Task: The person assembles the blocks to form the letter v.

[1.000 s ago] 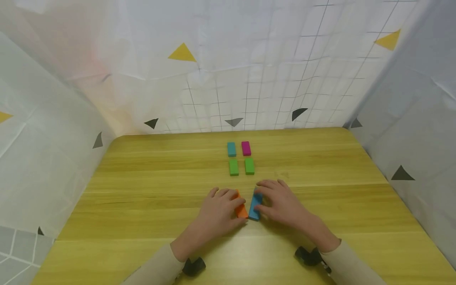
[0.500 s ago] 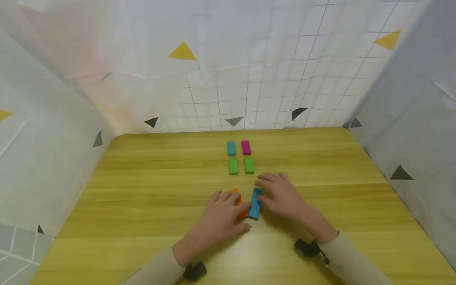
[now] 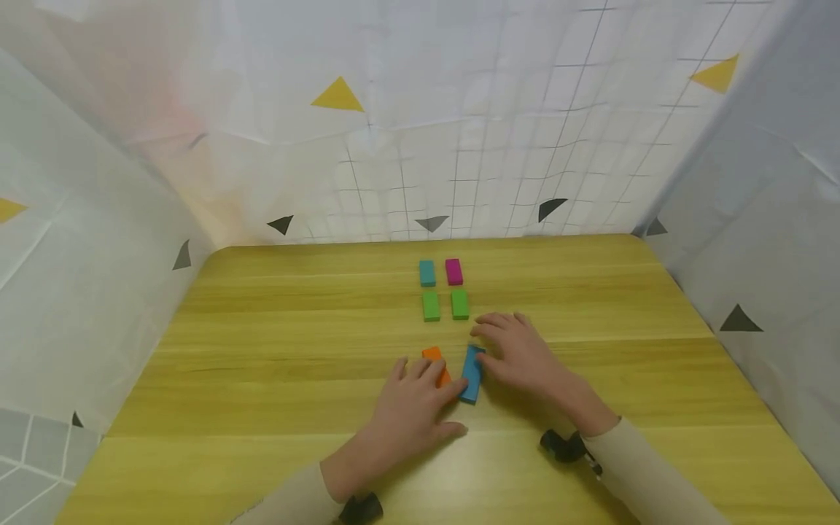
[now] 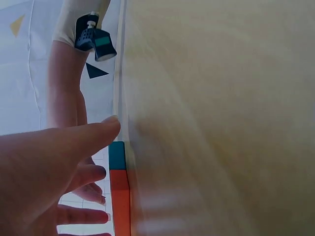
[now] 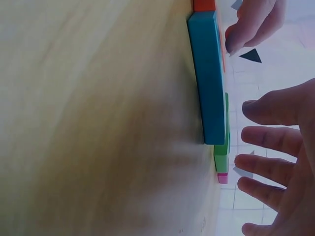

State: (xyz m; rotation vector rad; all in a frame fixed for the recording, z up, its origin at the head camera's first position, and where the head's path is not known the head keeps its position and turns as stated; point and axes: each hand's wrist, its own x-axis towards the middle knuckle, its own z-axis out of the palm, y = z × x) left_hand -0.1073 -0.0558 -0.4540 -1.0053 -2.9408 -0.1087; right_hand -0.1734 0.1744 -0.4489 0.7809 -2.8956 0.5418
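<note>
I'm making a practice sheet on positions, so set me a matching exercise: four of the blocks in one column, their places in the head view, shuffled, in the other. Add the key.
Things:
1. Teal block
2. Orange block
3. Magenta block
4. Blue block

Places:
A. Nearest pair, on the right
B. Farthest row, on the right
C. Farthest row, on the left
D. Nearest pair, on the left

Pairs: 1-C, 2-D, 3-B, 4-A

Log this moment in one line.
Left grip: over orange block, contact unclear; right grip: apart from blue block; beyond: two green blocks, teal block, magenta block
</note>
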